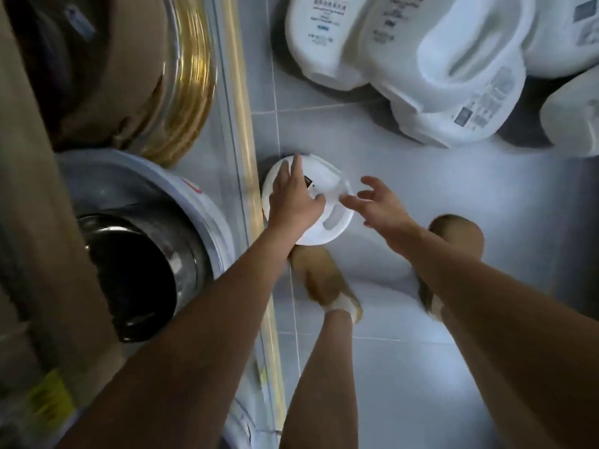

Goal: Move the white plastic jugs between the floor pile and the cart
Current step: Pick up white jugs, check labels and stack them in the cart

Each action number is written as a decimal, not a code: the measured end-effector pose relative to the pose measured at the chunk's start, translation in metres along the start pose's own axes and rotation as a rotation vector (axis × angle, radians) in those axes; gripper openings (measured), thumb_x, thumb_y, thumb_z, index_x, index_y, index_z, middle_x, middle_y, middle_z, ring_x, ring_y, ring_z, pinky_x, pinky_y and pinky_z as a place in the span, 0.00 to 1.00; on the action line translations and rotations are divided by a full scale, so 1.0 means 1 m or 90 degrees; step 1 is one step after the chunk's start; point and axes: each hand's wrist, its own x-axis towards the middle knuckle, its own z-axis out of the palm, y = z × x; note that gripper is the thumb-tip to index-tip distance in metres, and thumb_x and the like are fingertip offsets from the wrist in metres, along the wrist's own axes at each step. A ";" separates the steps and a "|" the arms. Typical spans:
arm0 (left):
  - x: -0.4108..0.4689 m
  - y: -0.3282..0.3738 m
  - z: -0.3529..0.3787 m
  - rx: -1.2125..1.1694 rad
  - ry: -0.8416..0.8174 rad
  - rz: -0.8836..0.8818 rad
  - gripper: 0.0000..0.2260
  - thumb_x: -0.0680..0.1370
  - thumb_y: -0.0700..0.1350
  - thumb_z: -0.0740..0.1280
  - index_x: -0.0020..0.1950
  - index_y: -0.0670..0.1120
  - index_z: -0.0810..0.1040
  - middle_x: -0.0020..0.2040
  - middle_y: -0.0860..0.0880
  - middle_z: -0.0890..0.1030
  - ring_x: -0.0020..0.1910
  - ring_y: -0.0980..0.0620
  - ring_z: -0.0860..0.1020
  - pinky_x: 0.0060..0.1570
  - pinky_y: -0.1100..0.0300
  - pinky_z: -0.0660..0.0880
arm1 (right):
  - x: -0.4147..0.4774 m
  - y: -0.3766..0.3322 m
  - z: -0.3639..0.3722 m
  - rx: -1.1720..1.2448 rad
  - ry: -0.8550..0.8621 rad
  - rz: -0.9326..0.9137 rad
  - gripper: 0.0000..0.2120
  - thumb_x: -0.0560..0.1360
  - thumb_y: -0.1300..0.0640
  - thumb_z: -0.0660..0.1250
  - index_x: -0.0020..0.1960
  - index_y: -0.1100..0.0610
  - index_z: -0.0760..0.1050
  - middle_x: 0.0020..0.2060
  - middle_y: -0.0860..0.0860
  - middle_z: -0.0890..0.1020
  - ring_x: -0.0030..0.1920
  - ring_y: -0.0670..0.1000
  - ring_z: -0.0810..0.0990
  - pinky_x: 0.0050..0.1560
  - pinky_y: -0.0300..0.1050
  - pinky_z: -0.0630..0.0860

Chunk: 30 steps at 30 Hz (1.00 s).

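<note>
One white plastic jug (337, 218) stands upright on the grey tiled floor in front of my feet, seen from above with its handle slot facing me. My left hand (293, 196) lies flat on its top with fingers spread. My right hand (377, 202) hovers just to the jug's right, fingers apart and holding nothing, its fingertips close to the handle. A pile of several white jugs (453, 69) with printed labels lies on their sides on the floor at the upper right.
A metal rail with a yellowish edge (246, 157) runs down the frame just left of the jug. Beyond it stand large steel pots (139, 270) and a brass-coloured basin (181, 76). My feet in tan shoes (324, 280) stand directly below the jug.
</note>
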 end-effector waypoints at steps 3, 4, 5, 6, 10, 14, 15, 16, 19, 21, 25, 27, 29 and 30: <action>0.031 -0.024 0.012 0.071 -0.007 0.023 0.39 0.75 0.50 0.69 0.78 0.46 0.49 0.78 0.44 0.52 0.77 0.43 0.51 0.74 0.51 0.52 | 0.035 0.028 0.018 0.025 0.002 -0.001 0.40 0.73 0.49 0.72 0.78 0.52 0.54 0.70 0.55 0.67 0.65 0.55 0.71 0.62 0.47 0.69; 0.040 -0.031 0.013 0.087 -0.018 0.027 0.41 0.74 0.52 0.70 0.79 0.46 0.48 0.78 0.44 0.51 0.77 0.43 0.50 0.74 0.50 0.51 | 0.045 0.033 0.025 0.031 -0.002 -0.005 0.43 0.72 0.48 0.74 0.78 0.52 0.52 0.71 0.55 0.65 0.67 0.56 0.70 0.63 0.46 0.68; 0.048 -0.036 0.012 0.093 -0.039 0.025 0.43 0.73 0.54 0.70 0.79 0.47 0.47 0.79 0.45 0.49 0.77 0.43 0.48 0.75 0.50 0.50 | 0.052 0.036 0.031 0.034 -0.004 -0.012 0.47 0.69 0.46 0.76 0.78 0.51 0.51 0.71 0.55 0.64 0.69 0.56 0.68 0.65 0.47 0.68; 0.056 -0.042 0.011 0.088 -0.067 0.019 0.45 0.72 0.56 0.71 0.79 0.48 0.46 0.79 0.46 0.48 0.77 0.45 0.47 0.75 0.50 0.49 | 0.059 0.040 0.036 0.040 0.000 -0.020 0.51 0.65 0.42 0.78 0.77 0.51 0.51 0.71 0.54 0.64 0.69 0.56 0.68 0.67 0.50 0.68; 0.072 -0.060 0.009 0.018 -0.126 0.004 0.51 0.67 0.61 0.74 0.79 0.50 0.45 0.78 0.49 0.49 0.77 0.50 0.50 0.75 0.51 0.53 | 0.079 0.051 0.047 0.046 0.021 -0.056 0.60 0.52 0.33 0.78 0.76 0.49 0.53 0.70 0.53 0.68 0.68 0.52 0.71 0.66 0.54 0.72; 0.068 -0.064 0.016 0.008 -0.094 -0.010 0.50 0.65 0.64 0.74 0.78 0.53 0.49 0.76 0.47 0.55 0.75 0.46 0.57 0.73 0.48 0.58 | 0.083 0.057 0.042 0.031 0.073 -0.089 0.39 0.62 0.45 0.81 0.65 0.53 0.65 0.53 0.45 0.78 0.52 0.44 0.79 0.52 0.38 0.79; 0.065 -0.064 0.019 -0.015 -0.102 -0.027 0.50 0.65 0.64 0.73 0.78 0.53 0.49 0.76 0.47 0.56 0.74 0.46 0.58 0.72 0.48 0.59 | 0.082 0.057 0.038 0.015 0.081 -0.097 0.37 0.64 0.47 0.80 0.65 0.52 0.65 0.53 0.45 0.77 0.51 0.44 0.78 0.49 0.35 0.78; 0.062 -0.063 0.022 -0.050 -0.116 -0.043 0.50 0.65 0.65 0.73 0.78 0.53 0.49 0.75 0.47 0.56 0.74 0.46 0.58 0.72 0.48 0.60 | 0.082 0.057 0.033 -0.005 0.087 -0.096 0.39 0.63 0.46 0.80 0.68 0.51 0.64 0.56 0.47 0.76 0.54 0.47 0.78 0.51 0.36 0.77; 0.052 -0.062 0.038 -0.152 -0.156 -0.087 0.50 0.67 0.62 0.74 0.79 0.52 0.48 0.75 0.47 0.55 0.75 0.47 0.56 0.72 0.51 0.60 | 0.078 0.057 0.010 -0.076 0.092 -0.105 0.52 0.59 0.38 0.79 0.75 0.50 0.58 0.68 0.54 0.69 0.65 0.54 0.73 0.65 0.52 0.73; 0.048 -0.062 0.053 -0.190 -0.174 -0.105 0.52 0.65 0.62 0.76 0.79 0.51 0.49 0.75 0.47 0.56 0.75 0.48 0.57 0.71 0.52 0.60 | 0.076 0.059 -0.008 -0.126 0.100 -0.109 0.50 0.63 0.42 0.79 0.76 0.50 0.56 0.70 0.55 0.65 0.68 0.55 0.69 0.68 0.51 0.68; 0.041 -0.068 0.075 -0.401 -0.209 -0.141 0.63 0.51 0.67 0.78 0.78 0.53 0.49 0.70 0.51 0.70 0.68 0.52 0.71 0.68 0.47 0.69 | 0.078 0.068 -0.027 -0.172 0.045 -0.106 0.52 0.64 0.43 0.76 0.78 0.49 0.49 0.74 0.56 0.58 0.73 0.57 0.61 0.71 0.52 0.61; 0.039 -0.072 0.080 -0.471 -0.225 -0.137 0.59 0.56 0.60 0.81 0.78 0.55 0.49 0.66 0.52 0.75 0.64 0.52 0.74 0.66 0.45 0.71 | 0.082 0.072 -0.027 -0.176 0.023 -0.096 0.56 0.61 0.41 0.76 0.78 0.50 0.46 0.74 0.56 0.56 0.73 0.58 0.60 0.72 0.55 0.61; 0.038 -0.074 0.084 -0.524 -0.216 -0.128 0.57 0.59 0.52 0.81 0.78 0.54 0.47 0.65 0.51 0.76 0.64 0.51 0.74 0.66 0.44 0.70 | 0.086 0.073 -0.026 -0.187 0.028 -0.099 0.56 0.60 0.40 0.79 0.77 0.50 0.48 0.71 0.55 0.59 0.71 0.58 0.63 0.71 0.58 0.66; 0.038 -0.074 0.087 -0.540 -0.208 -0.129 0.56 0.60 0.49 0.81 0.78 0.53 0.48 0.64 0.51 0.76 0.64 0.51 0.74 0.66 0.44 0.70 | 0.088 0.073 -0.027 -0.189 0.032 -0.107 0.56 0.60 0.40 0.80 0.76 0.52 0.51 0.69 0.54 0.62 0.69 0.57 0.66 0.68 0.58 0.69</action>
